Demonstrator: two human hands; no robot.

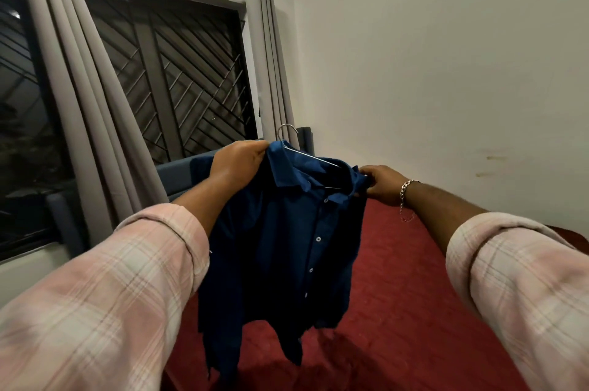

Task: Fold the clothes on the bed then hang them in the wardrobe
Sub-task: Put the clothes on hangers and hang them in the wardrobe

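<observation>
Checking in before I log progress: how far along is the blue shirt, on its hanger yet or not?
Done: the metal hanger sits inside the blue shirt, hook above the collar. In hand: the left hand and right hand grip its shoulders above the red bed. Left: hanging it up; no wardrobe is in view.

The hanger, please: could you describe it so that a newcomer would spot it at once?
Look above the red bed, where both hands hold up a dark blue shirt. The hanger sits inside its collar, its hook poking out beside the left hand. It is the only thin, silvery metal thing there.
</observation>
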